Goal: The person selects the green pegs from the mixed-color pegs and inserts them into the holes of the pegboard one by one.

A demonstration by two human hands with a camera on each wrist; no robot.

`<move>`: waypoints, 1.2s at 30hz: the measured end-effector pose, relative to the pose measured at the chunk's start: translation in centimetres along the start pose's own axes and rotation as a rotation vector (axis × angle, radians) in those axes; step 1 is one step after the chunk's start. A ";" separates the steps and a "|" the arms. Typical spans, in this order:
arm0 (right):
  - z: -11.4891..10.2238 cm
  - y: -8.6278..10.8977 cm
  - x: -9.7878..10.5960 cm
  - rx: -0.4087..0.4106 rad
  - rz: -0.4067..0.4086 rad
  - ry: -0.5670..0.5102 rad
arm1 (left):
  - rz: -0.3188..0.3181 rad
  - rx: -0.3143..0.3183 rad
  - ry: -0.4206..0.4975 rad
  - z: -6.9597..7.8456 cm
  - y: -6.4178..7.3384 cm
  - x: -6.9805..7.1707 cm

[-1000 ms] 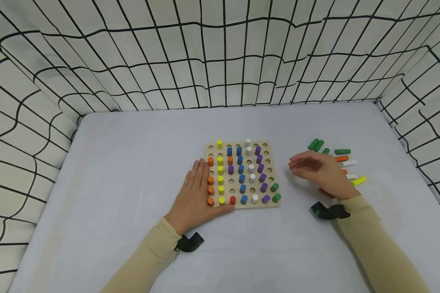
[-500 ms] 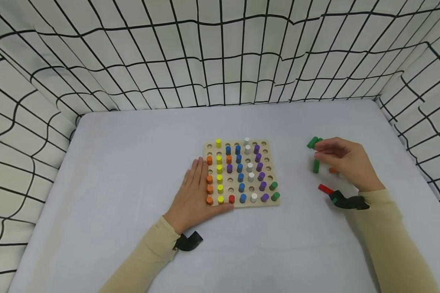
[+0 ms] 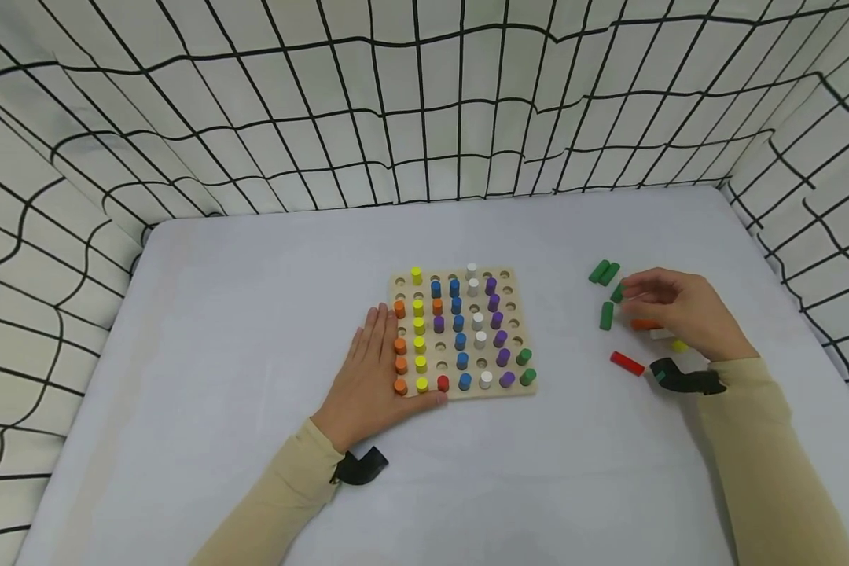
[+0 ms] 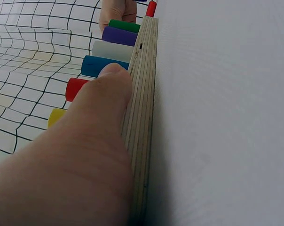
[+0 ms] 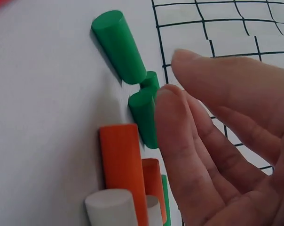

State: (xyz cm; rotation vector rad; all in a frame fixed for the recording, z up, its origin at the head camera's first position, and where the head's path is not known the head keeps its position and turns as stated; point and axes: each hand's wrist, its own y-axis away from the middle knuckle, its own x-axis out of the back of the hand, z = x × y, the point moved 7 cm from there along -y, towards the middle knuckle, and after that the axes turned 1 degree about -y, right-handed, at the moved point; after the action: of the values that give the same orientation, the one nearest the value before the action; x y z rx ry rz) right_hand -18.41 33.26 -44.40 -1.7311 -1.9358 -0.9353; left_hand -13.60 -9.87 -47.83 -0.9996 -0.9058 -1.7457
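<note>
With 12 o'clock at the far side, a square wooden board (image 3: pixel 498 392) lies near the middle of the white table (image 3: pixel 255 314). Lots of pegs stand in its holes: orange pegs (image 3: pixel 400 346) and yellow pegs (image 3: pixel 419 325) mostly toward 9 o'clock, blue pegs (image 3: pixel 460 341) about the middle, purple pegs (image 3: pixel 497 320) nearer 3 o'clock, and two standing green pegs (image 3: pixel 525 358) at 4 o'clock. The left hand (image 3: pixel 375 377) lies flat at the board's 8 o'clock, fingers straight along the side, thumb stretched along the near edge and touching the wood. The right hand (image 3: pixel 686 310) is at 3 o'clock from the board, well apart from it. Its fingers bend a little, there is a gap between thumb and fingertip, and it holds nothing. A loose green peg (image 3: pixel 616 294) is right by its tips; I cannot tell if they touch. From this hand, two side-by-side green pegs (image 3: pixel 599 271) lie at 10 o'clock, another green peg (image 3: pixel 606 316) at 9, and a red peg (image 3: pixel 626 363) at 8. A loose orange peg (image 3: pixel 644 324), a white peg (image 3: pixel 659 334) and a yellow peg (image 3: pixel 680 346) are partly hidden by it.
</note>
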 end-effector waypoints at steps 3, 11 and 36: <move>0.1 -0.3 -0.3 -0.005 -0.030 0.021 | 0.002 0.003 0.008 -0.1 0.1 0.0; -0.5 -0.8 -1.2 0.014 -0.047 0.080 | 0.008 0.003 0.006 -0.2 0.1 0.1; -3.6 -0.3 -4.4 0.120 -0.096 0.199 | 0.013 0.000 -0.010 -0.1 0.0 0.0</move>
State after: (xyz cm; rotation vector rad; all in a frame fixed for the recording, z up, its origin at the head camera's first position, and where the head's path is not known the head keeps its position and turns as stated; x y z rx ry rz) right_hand -18.47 27.62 -44.86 -1.4326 -1.9165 -0.9646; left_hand -13.62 -9.93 -47.83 -1.0123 -0.9036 -1.7311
